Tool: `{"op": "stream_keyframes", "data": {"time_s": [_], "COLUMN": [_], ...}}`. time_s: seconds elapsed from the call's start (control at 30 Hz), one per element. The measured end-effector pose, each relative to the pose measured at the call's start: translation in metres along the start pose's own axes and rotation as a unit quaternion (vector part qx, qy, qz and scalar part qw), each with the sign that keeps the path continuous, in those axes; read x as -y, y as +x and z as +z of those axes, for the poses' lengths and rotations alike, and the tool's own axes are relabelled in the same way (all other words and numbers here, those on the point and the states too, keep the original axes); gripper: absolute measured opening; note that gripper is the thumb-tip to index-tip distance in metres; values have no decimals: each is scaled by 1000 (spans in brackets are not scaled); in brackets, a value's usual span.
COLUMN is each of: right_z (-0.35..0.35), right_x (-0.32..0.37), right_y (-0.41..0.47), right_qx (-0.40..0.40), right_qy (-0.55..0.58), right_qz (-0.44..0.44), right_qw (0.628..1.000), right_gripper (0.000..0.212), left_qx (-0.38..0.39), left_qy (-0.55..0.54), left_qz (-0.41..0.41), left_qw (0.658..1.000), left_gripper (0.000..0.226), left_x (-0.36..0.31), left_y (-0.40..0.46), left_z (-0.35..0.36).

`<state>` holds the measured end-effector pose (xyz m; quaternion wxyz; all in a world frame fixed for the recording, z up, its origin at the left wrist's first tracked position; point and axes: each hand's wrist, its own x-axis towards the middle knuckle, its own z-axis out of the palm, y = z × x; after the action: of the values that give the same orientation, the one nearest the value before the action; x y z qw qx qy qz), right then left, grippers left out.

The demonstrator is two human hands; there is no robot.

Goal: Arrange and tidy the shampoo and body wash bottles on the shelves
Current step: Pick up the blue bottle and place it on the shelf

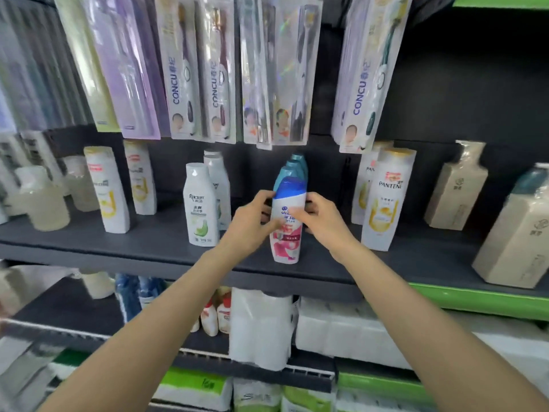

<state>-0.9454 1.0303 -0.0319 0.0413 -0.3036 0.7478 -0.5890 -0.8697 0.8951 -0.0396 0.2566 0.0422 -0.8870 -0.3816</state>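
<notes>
Both hands, left hand [252, 217] and right hand [319, 217], pinch the blue-capped bottle [286, 230] at shelf [148, 242] centre, seemingly upright; nudge toward twelve o'clock and the teal-capped row [297, 166] could topple.

Dark grey shelf board [89, 242] against a black back panel [445, 84]; green edge strip [481, 301] at right. Carded toothbrush packs [208, 69] hang above; white tissue packs [341, 331] fill the tier below.

A dark shelf [166, 248] carries the gripped blue-capped bottle [286, 230], a white green-labelled bottle [199, 205] to its left and a yellow-labelled bottle [384, 200] to its right.
</notes>
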Motion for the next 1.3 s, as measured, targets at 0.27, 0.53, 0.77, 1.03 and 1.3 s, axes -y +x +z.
{"op": "stream_keyframes", "data": {"time_s": [0.27,0.53,0.77,1.03,1.3], "right_z": [5,1,-2,-9,-10], "right_x": [15,19,14,14,13], "right_y": [-19,-23,-14,-15,-14], "right_qx": [-46,-51,-102,8,-13], "right_qy": [121,142,216,334,365], "right_qz": [72,103,164,113,105], "right_qw": [989,983,957,936,925], "right_gripper": [24,25,26,29,38], "left_qx": [64,75,76,20,40], "left_qy": [-58,-193,-107,-123,-122], "left_qz": [36,-25,11,13,10], "left_qw": [996,978,991,992,992], "left_gripper": [67,56,67,56,59], "left_x": [9,6,13,12,12], "left_y": [-17,-27,-39,-35,-39], "left_z": [-13,-13,-12,-21,-25]}}
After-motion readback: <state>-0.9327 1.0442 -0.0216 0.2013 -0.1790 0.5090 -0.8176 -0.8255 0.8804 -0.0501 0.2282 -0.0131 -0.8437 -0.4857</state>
